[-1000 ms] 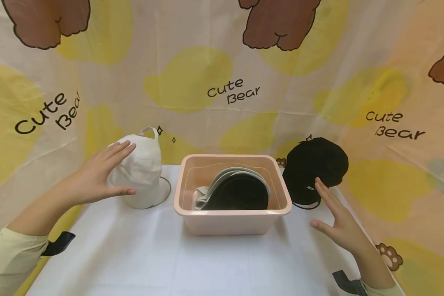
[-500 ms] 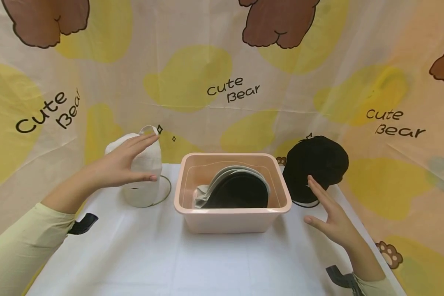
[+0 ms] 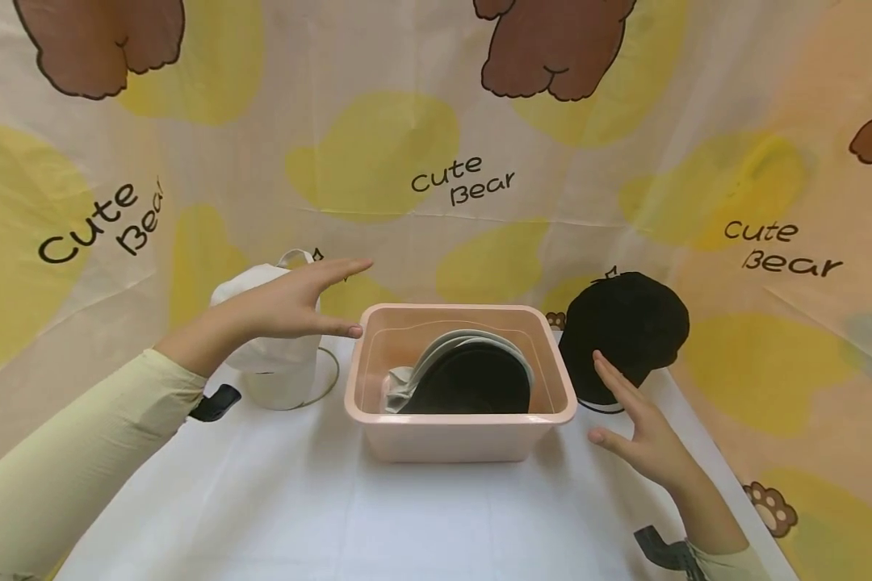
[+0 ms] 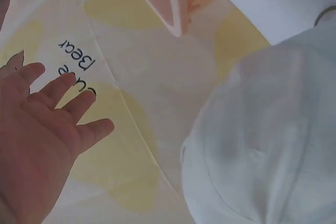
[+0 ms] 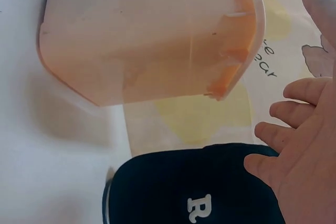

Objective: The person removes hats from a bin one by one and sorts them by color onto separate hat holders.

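Observation:
My left hand is held in the air, fingers straight and thumb apart, holding nothing. It overlaps a white cap in the head view, its fingertips near the pink bin's left rim. In the left wrist view, the white cap lies beside the hand. On the other side, my right hand hovers with spread thumb and straight fingers, also holding nothing. Just beyond it is a black cap, whose white letter R shows in the right wrist view. The pink bin stands between the hands.
Inside the bin rest a black cap and pale grey ones behind it, brims curving upward. A thin wire loop sticks out beside the white cap. Behind the white table hangs a printed bear cloth.
My left hand has moved right, from in front of the white cap to near the bin's left rim. The right hand has shifted slightly left. Caps and bin have stayed in place.

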Motion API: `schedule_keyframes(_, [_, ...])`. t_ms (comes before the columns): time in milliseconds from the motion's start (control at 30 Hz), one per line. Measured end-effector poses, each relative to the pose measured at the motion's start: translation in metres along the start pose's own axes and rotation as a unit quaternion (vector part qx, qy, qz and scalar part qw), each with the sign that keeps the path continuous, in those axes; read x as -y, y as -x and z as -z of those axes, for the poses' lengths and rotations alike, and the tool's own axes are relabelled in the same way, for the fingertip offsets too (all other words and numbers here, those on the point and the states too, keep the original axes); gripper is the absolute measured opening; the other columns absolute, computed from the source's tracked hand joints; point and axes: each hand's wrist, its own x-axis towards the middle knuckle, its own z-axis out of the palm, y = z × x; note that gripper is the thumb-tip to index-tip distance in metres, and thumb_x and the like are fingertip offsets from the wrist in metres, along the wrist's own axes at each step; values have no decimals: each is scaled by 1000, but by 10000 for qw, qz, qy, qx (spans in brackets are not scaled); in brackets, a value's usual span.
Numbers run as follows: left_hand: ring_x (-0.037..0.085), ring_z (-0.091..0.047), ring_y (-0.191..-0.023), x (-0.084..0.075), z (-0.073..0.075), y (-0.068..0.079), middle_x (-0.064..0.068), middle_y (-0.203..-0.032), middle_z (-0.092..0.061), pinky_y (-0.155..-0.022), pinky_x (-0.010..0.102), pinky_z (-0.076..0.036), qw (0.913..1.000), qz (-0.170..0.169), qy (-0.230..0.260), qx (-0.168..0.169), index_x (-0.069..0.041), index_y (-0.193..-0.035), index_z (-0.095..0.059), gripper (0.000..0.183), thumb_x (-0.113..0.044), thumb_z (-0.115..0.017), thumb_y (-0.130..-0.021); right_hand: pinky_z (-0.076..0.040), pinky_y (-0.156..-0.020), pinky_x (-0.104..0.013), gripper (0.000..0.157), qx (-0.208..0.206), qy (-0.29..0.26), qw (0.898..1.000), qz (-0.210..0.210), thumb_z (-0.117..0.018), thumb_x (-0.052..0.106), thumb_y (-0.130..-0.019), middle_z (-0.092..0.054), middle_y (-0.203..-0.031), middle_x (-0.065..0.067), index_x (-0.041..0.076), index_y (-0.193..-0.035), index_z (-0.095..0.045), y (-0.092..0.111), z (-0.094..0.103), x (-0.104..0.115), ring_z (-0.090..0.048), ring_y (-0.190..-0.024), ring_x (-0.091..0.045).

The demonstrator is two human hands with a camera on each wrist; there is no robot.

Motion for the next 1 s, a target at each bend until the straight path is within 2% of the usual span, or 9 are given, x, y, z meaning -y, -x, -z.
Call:
schedule_keyframes(167, [27, -27, -155, -12, -4, -16, -1, -167, -30, -125, 54, -26, 9994, -131, 178, 257, -27, -163, -28, 101, -62, -78, -83, -30, -104, -84, 105, 68, 7, 10000, -16, -89, 16, -76, -23, -171, -6, 17, -163, -29, 0, -5, 1, -16, -154, 0])
schedule_keyframes(400, [26, -27, -155, -22, -15, -36, -1, -167, -30, -125, 53, -27, 9976, -237, 204, 625, -26, -163, -28, 98, -59, -78, -85, -30, -102, -86, 105, -8, 80, 9999, -100, -89, 17, -76, -25, -170, -5, 21, -163, -30, 1, -12, 2, -18, -154, 1])
schedule_keyframes(500, [26, -27, -155, -26, -18, -44, -2, -167, -30, -126, 53, -26, 9966, -206, 254, 752, -25, -163, -28, 98, -57, -78, -85, -30, -102, -85, 104, -19, 84, 9999, -125, -89, 18, -77, -26, -170, -5, 20, -163, -31, -1, -14, 3, -20, -154, -1])
schedule_keyframes(700, [25, -27, -155, -34, -23, -64, -1, -167, -31, -127, 50, -25, 9950, -230, 272, 931, -24, -163, -28, 99, -61, -76, -85, -31, -102, -85, 103, -30, 139, 9998, -148, -89, 18, -77, -27, -169, -5, 17, -162, -31, -4, -16, 3, -20, -152, 4])
schedule_keyframes(1000, [29, -35, -151, -31, -42, -88, 1, -165, -37, -124, 52, -30, 9920, -358, 255, 1185, -18, -162, -33, 96, -57, -77, -86, -30, -103, -85, 105, 115, -71, 9999, -3, -89, 17, -76, -26, -169, -9, 15, -163, -30, -9, -20, -3, -20, -154, -1])
